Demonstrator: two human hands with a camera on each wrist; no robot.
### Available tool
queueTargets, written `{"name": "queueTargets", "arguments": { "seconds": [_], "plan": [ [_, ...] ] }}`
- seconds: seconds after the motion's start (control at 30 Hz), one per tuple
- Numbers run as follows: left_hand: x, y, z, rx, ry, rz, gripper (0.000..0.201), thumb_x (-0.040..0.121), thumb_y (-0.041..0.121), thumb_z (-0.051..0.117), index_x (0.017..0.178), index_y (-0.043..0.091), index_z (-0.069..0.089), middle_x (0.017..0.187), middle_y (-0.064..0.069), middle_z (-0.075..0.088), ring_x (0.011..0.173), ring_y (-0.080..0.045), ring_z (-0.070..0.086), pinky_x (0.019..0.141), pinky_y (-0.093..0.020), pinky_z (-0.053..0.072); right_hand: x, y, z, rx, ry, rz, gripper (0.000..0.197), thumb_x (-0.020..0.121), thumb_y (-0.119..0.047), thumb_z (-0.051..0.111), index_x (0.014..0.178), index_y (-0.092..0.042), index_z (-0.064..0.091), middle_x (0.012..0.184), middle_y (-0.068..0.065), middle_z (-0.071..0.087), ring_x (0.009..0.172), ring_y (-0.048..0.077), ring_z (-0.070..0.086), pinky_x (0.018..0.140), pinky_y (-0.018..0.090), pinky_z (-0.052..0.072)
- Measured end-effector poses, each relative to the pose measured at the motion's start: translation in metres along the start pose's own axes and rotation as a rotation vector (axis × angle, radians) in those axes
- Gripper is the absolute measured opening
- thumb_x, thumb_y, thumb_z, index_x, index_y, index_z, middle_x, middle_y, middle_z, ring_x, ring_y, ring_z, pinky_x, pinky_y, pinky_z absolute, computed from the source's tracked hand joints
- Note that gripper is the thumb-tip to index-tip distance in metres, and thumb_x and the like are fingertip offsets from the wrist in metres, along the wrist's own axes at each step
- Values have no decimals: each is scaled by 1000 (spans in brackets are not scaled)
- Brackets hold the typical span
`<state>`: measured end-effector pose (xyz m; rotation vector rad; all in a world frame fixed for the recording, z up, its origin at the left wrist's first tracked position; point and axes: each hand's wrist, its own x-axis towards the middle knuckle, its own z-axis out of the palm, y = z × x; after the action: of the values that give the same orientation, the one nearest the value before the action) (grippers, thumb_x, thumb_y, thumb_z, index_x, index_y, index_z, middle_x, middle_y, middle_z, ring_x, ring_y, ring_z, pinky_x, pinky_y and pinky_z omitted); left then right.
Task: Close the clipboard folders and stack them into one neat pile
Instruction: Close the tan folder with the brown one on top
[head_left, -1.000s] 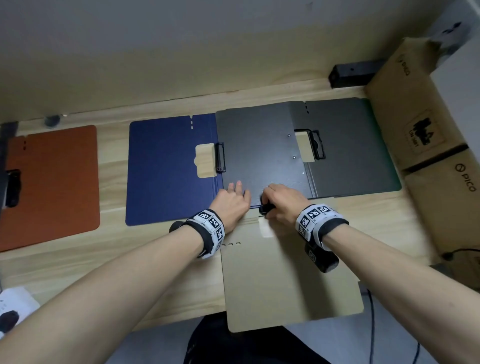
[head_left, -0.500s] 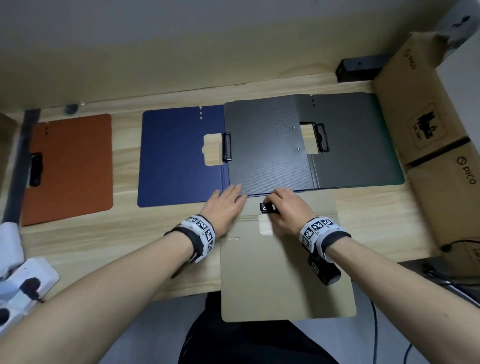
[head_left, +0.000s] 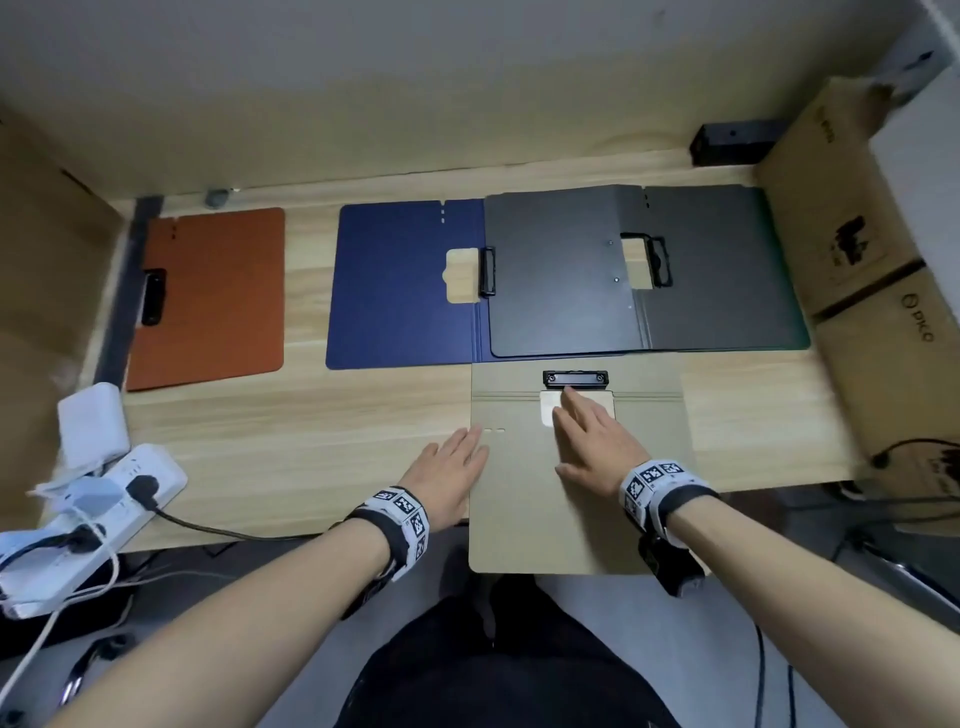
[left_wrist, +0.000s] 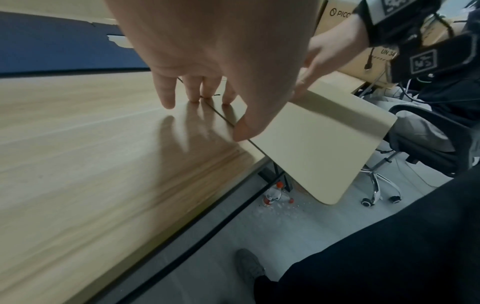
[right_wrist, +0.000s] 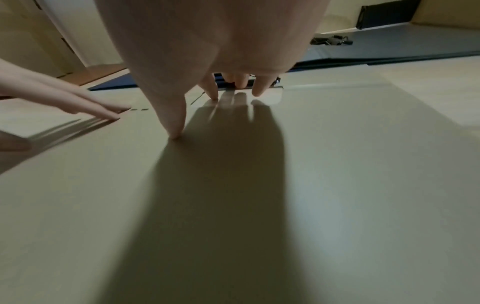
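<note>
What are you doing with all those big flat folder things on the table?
A person is tidying clipboard folders. Both hands lie flat and open on the tan folder at the table's near edge: the left hand on its left edge, the right hand just below its black clip. The blue folder and black folder lie open behind it; the orange folder sits apart. Nothing is piled neatly yet.

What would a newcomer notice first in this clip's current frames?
Both hands lie flat on the tan clipboard folder, which overhangs the desk's near edge: the left hand at its left border, the right hand below its black clip. Behind it the black folder lies open, overlapping the blue folder; the orange folder sits far left.
</note>
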<state>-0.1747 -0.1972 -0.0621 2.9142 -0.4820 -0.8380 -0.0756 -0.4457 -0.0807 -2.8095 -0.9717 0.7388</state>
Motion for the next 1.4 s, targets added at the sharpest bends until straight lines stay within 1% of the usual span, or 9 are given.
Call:
{"name": "queueTargets", "arguments": {
  "seconds": [0.13, 0.33, 0.6, 0.8, 0.9, 0.97, 1.03, 1.17, 1.4],
  "plan": [
    [0, -3, 9, -19, -5, 2, 69, 91, 15, 47, 152, 9, 15, 164, -14, 0, 150, -31, 7, 113, -50, 29, -39, -24, 26, 1, -102, 40, 115, 75, -68, 62, 155, -11, 1, 164, 12, -10, 152, 26, -4, 124, 38, 8],
    [0, -4, 17, -16, 32, 13, 72, 87, 18, 49, 151, 8, 17, 163, -15, 2, 150, -33, 7, 110, -50, 34, -74, -67, 46, -85, -182, 118, 136, 65, -62, 77, 153, -11, -13, 160, 14, -24, 150, 29, -15, 123, 42, 6],
    [-10, -2, 21, -24, -35, 9, 89, 80, 19, 61, 153, 11, 10, 163, -12, -10, 151, -29, -1, 113, -50, 31, -79, -91, 44, -112, -172, 196, 127, 72, -32, 81, 153, -7, -13, 161, 14, -24, 151, 30, -13, 122, 45, 14],
    [-21, -9, 24, -44, -37, 37, 91, 79, 15, 64, 154, 16, 12, 164, -7, -12, 151, -28, 8, 111, -46, 35, -84, -79, 19, -55, -246, 87, 123, 68, -41, 76, 154, -6, -5, 163, 15, -14, 152, 29, -7, 124, 36, 12],
    [-31, -4, 18, -130, 75, 45, 84, 85, 34, 64, 153, 17, 18, 165, -6, 4, 149, -26, 17, 109, -43, 38, -91, -78, -14, 12, -284, 40, 106, 72, -42, 70, 152, -2, 13, 162, 17, 7, 150, 31, 11, 121, 39, 22],
    [-37, 2, 7, -326, 209, 45, 73, 87, 36, 64, 150, 19, 30, 161, -2, 23, 145, -24, 28, 112, -36, 36, -93, -76, -40, 44, -281, 11, 85, 74, -42, 67, 141, -4, 33, 150, 18, 35, 136, 35, 37, 109, 44, 39],
    [-41, 8, -8, -502, 319, 24, 57, 90, 15, 61, 144, 19, 44, 154, 0, 38, 143, -21, 33, 116, -30, 26, -95, -72, -67, 78, -237, -19, 62, 77, -41, 63, 129, -11, 46, 128, 12, 56, 112, 32, 56, 90, 40, 50],
    [-41, 11, -40, -664, 413, -99, 56, 91, -11, 40, 133, 20, 60, 142, 0, 55, 134, -18, 48, 112, -25, 31, -95, -60, -114, -5, 17, 0, 43, 85, -50, 46, 118, -27, 59, 108, -3, 70, 92, 21, 64, 81, 37, 55],
    [-37, 11, -78, -934, 490, -136, 19, 94, 53, 53, 88, 44, 69, 81, 12, 75, 82, -27, 71, 72, -38, 55, -82, -42, -138, -116, 338, 111, 69, 83, -75, 22, 73, -18, 59, 63, -3, 62, 59, 20, 60, 57, 34, 53]
  ]
}}
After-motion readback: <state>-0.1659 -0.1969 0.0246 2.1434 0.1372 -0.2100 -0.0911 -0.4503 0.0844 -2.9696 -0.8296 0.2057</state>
